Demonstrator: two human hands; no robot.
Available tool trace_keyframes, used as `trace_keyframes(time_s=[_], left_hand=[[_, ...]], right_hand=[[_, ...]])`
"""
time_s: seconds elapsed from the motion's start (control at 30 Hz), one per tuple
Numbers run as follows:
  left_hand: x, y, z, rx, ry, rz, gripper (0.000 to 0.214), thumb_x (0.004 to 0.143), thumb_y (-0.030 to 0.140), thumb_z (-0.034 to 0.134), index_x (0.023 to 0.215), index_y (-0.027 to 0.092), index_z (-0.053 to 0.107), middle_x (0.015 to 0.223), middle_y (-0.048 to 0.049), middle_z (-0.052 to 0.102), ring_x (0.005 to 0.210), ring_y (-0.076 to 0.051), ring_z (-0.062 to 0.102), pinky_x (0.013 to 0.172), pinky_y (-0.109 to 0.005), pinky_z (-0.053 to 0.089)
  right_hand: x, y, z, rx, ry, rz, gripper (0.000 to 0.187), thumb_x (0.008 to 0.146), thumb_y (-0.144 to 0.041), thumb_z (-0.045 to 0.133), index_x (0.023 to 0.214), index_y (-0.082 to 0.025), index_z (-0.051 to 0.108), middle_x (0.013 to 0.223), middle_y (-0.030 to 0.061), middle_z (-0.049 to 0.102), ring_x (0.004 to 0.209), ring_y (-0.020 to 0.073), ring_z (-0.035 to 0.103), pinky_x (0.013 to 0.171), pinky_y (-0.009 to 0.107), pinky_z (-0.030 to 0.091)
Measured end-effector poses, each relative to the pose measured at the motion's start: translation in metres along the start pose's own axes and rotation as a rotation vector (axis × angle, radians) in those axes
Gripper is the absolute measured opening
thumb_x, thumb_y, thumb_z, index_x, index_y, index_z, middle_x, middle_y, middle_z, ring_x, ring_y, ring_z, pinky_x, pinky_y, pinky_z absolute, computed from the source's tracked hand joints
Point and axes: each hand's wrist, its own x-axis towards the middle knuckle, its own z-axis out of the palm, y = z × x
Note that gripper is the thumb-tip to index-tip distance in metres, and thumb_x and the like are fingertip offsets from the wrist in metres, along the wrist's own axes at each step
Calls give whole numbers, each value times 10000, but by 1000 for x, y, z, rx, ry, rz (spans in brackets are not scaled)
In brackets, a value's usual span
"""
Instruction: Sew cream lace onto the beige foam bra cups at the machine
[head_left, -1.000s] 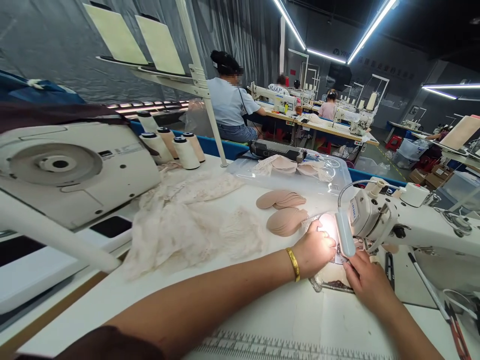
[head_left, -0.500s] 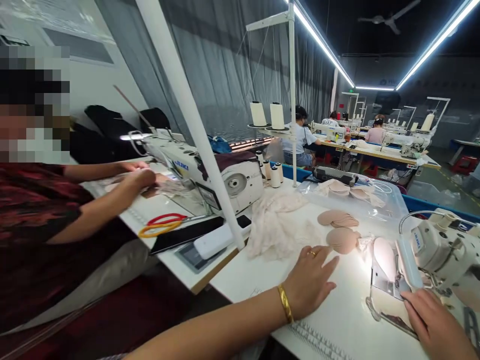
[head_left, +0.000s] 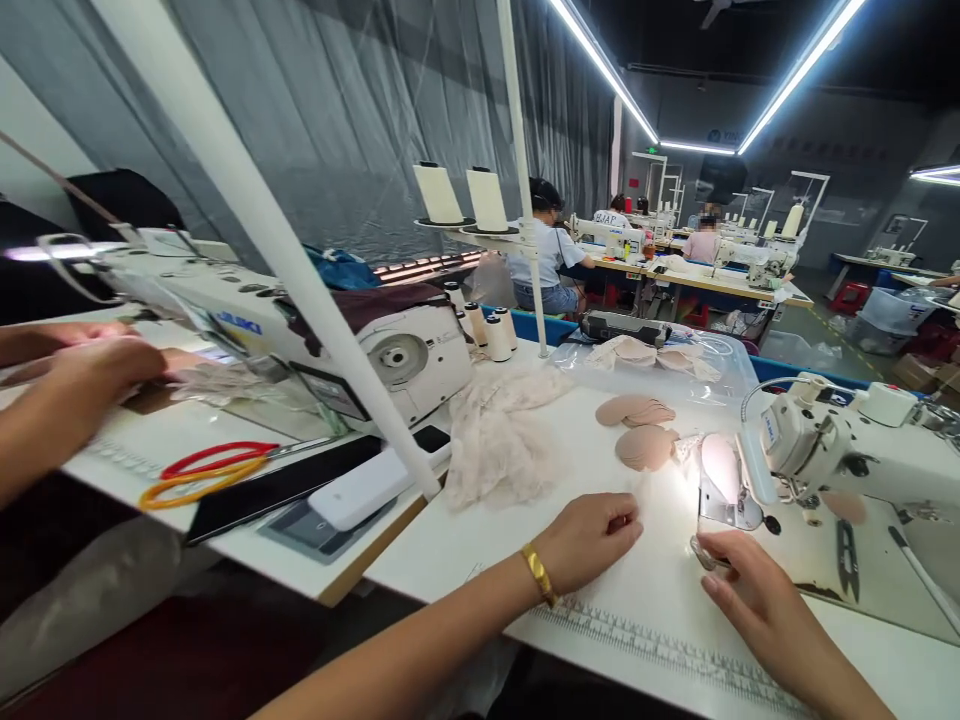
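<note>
My left hand [head_left: 589, 542] rests on the white table with its fingers curled in; nothing shows in them. My right hand [head_left: 757, 585] is bent over the front of the sewing machine's [head_left: 847, 440] bed, fingers curled at a shiny metal part [head_left: 705, 552]. What lies under its palm is hidden. Behind it, a pale pink oval cup [head_left: 720, 465] lies under the needle area in bright lamplight, by the metal needle plate [head_left: 726, 512]. Lace joins it to a stack of beige cups [head_left: 643, 448]; more cups [head_left: 634, 410] lie just behind.
Sheer lace fabric [head_left: 510, 435] is heaped left of the cups. Thread snips [head_left: 847, 560] lie on the machine bed. A clear tray [head_left: 720, 345] stands behind. On the left, a co-worker's hands [head_left: 97, 365] work at another machine, near red and yellow scissors [head_left: 217, 470]. A slanted white pole [head_left: 300, 270] rises between.
The view has swung right. My left hand's spread fingers have curled, and it has drawn back from the cups. My right hand has shifted towards the front left of the bed.
</note>
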Motion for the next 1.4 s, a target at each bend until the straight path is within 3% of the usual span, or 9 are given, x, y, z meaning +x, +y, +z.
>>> trace_keyframes(time_s=[0.17,0.27,0.37,0.57,0.83,0.97,1.07,1.17,1.4], left_hand=[[-9,16,0,-1009,-149,-78,336,743,451,789,744,166,611,849,-21,633,766,-152,564,717,-267,458],[-8,16,8,-1281,-371,-255,379,728,485,829,849,157,683,818,-41,671,743,-156,610,748,-287,496],[0,17,19,-1363,-512,-325,429,756,527,811,910,139,710,853,-81,713,785,-190,666,778,-315,524],[16,31,42,-1414,-191,-311,380,573,276,929,812,147,664,781,-30,695,712,-167,637,718,-294,504],[10,31,59,-1176,-30,-250,517,653,522,869,758,185,490,711,38,577,657,-130,546,656,-262,454],[27,14,29,-441,-112,-38,433,823,593,685,836,190,527,731,32,586,662,-151,551,617,-266,442],[60,-5,-8,158,144,92,276,887,392,671,1035,171,597,991,-59,685,892,-228,642,795,-355,522],[98,-20,-36,266,263,75,312,878,181,687,1182,177,616,1251,-115,634,1163,-274,597,997,-431,497],[123,-23,-59,227,266,1,367,992,362,634,1292,154,597,1283,-109,618,1093,-248,645,917,-451,577]], right_hand=[[10,-27,19,631,17,248,505,967,-630,527,1301,-254,578,1112,103,707,1016,283,687,873,444,581],[14,-39,20,746,76,294,414,929,-630,595,1086,-247,619,916,46,697,880,247,678,801,382,570],[14,-41,13,741,-59,267,362,904,-584,662,960,-231,604,831,-1,645,794,189,621,740,300,519],[9,-24,5,409,56,272,313,967,-542,556,925,-232,558,740,-39,515,692,156,494,640,258,408],[8,-24,17,259,290,186,324,1006,-526,509,892,-231,580,890,17,637,826,193,593,755,301,474],[15,-16,22,508,262,278,386,992,-598,503,846,-241,510,720,-31,584,661,170,580,652,290,464],[20,-7,27,579,240,364,427,944,-658,545,843,-246,501,604,-73,496,544,156,514,569,278,409],[22,-4,30,585,253,380,449,920,-681,567,840,-241,526,600,-70,500,558,160,524,574,278,397],[22,-6,28,609,255,383,453,910,-674,597,838,-228,566,695,-34,580,638,177,598,600,284,400]])
